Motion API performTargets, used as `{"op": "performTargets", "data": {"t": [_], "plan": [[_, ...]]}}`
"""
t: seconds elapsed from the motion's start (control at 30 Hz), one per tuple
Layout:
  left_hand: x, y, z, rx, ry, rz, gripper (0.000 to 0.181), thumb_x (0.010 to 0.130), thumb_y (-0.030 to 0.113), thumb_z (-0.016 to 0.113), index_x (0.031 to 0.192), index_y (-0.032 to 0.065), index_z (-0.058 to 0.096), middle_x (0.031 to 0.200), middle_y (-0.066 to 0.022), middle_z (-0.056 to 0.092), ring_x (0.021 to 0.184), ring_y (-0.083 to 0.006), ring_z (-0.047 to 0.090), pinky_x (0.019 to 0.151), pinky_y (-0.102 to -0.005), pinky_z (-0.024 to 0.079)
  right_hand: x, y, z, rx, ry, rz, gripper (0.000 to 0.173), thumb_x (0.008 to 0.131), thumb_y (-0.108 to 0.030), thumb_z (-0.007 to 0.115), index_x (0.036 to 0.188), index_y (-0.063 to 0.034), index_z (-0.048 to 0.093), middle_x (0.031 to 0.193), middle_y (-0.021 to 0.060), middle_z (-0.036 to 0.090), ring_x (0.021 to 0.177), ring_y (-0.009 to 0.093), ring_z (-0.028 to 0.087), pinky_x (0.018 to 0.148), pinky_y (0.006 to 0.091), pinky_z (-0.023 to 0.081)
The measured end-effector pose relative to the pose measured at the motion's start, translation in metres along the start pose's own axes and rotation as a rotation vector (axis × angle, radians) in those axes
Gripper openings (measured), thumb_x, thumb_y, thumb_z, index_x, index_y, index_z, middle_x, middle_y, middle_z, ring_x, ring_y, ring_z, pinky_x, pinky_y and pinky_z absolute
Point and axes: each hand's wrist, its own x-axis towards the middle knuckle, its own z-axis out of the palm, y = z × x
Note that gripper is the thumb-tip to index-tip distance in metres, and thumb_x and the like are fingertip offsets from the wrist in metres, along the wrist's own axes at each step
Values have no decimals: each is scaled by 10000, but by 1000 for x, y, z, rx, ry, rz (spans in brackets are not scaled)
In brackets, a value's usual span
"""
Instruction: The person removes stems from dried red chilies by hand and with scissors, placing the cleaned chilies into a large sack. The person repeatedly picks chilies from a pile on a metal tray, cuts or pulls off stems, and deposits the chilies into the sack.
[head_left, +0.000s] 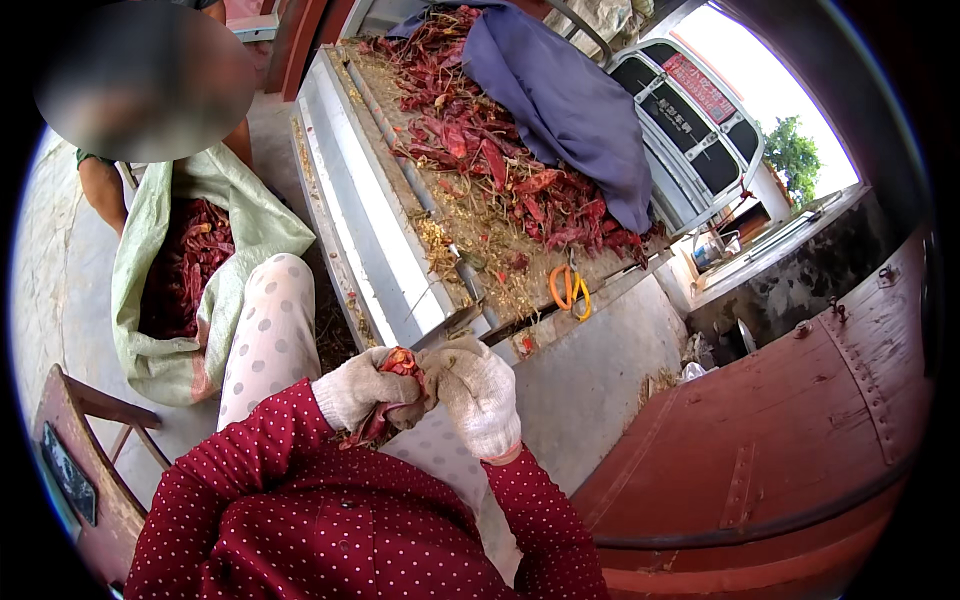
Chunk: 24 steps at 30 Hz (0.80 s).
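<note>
Both of my hands wear knitted work gloves and meet in front of my chest. My left hand (379, 386) is closed around several dried red chili peppers (403, 361), some of which hang below the fist. My right hand (476, 390) touches the left one, with its fingertips pinched together at the chilies; whether it grips a stem cannot be told. Beyond the hands, a heap of dried red chilies (487, 157) lies on a flat cargo bed (510, 289), partly under a purple-blue cloth (555, 97). Scissors with orange and yellow handles (570, 291) rest at the bed's near edge.
A pale green woven sack (262, 225) of dried chilies stands open at my left, with another person (105, 187) behind it. A wooden chair (97, 465) is at the lower left. A red metal panel (750, 450) fills the right side. Seeds and stems litter the bed.
</note>
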Motion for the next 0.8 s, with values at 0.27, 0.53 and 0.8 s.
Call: {"op": "performTargets", "data": {"t": [0.27,0.53,0.8], "plan": [[-3,2,24,119,151,-63,89,842,16,682,911,-40,681,741,-125,666,516,-148,537,500,-279,414,2,-10,0,235,112,562,203,1019,-195,537,957,-32,640,786,3,594,607,90,515,540,224,406],[1,-10,11,303,149,-80,80,852,20,733,913,-23,704,733,-48,672,564,-96,568,526,-244,467,-3,-10,-10,345,142,797,228,1007,-291,567,944,-85,642,753,-24,576,611,60,531,512,200,362],[6,-9,8,990,154,216,220,803,105,828,978,37,715,815,-52,699,721,-155,658,688,-297,545,-25,3,-19,24,169,510,129,978,-159,611,973,-36,650,753,-13,560,649,72,547,536,245,430]]}}
